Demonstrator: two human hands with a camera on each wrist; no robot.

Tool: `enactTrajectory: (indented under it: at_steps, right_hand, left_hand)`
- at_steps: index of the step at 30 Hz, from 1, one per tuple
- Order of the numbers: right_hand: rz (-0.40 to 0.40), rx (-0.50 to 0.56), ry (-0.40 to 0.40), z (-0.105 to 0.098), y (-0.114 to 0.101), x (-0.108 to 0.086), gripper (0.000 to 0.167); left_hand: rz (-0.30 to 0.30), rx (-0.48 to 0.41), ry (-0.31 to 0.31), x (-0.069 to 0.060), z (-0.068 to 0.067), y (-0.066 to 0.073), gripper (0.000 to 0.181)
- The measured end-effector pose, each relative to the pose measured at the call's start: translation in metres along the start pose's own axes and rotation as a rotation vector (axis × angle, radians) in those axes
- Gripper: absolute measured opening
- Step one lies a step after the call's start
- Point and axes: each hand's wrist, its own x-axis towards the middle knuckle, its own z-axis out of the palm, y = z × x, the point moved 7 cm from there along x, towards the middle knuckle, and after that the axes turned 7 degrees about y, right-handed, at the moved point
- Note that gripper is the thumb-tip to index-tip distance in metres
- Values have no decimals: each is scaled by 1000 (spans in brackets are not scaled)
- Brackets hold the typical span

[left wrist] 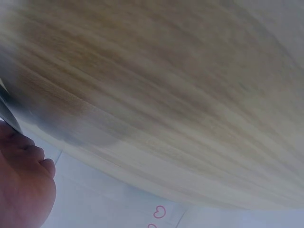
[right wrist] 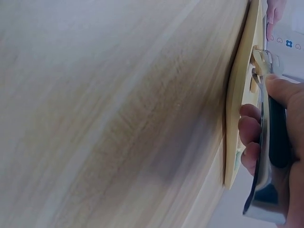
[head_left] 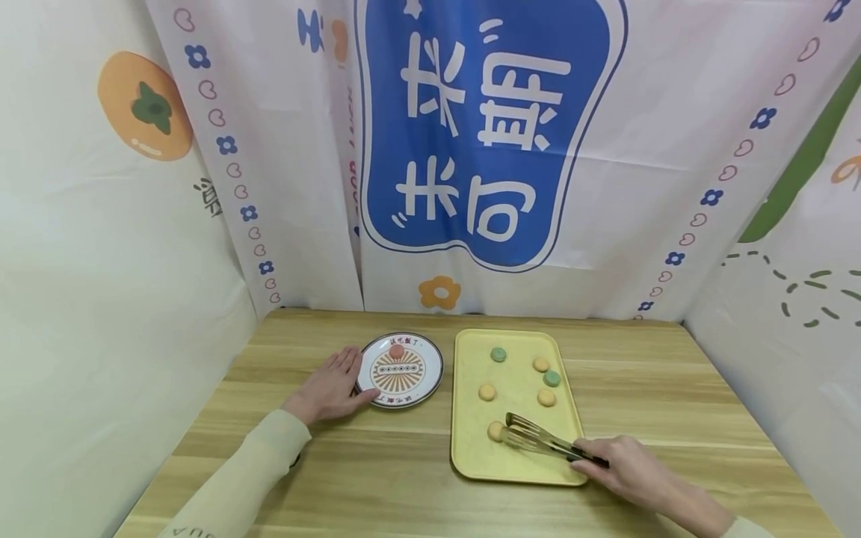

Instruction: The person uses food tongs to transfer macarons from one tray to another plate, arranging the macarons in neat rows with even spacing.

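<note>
My right hand grips a pair of metal tongs with dark handles, also seen close up in the right wrist view as tongs. The slotted tips are low over a yellow tray, beside a yellow macaron; whether they touch it, I cannot tell. With fingers extended, my left hand rests at the left rim of a white plate, its thumb on the near rim. A pink macaron lies on the plate's far part. Only part of the left hand shows in the left wrist view.
Further yellow macarons and two green ones, including a green macaron, are spread over the tray. Plate and tray stand side by side on a wooden table. A printed cloth hangs behind the table's far edge.
</note>
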Motion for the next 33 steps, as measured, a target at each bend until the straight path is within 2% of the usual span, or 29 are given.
enactTrajectory:
  at_steps: [7, 14, 19, 27, 33]
  right_hand:
    - [-16, -21, 29, -1, -1, 3, 19]
    - [-5, 6, 22, -1, -2, 10, 14]
    - [-18, -21, 43, 0, -4, 15, 14]
    - [-2, -28, 24, 5, -4, 26, 16]
    - [53, -9, -26, 14, -2, 34, 17]
  left_hand:
    - [2, 4, 1, -2, 2, 1, 99]
    - [1, -6, 25, -1, 0, 0, 97]
    - [-3, -7, 20, -1, 2, 0, 97]
    - [8, -14, 44, -1, 5, -2, 97]
    - [5, -12, 22, 0, 2, 0, 97]
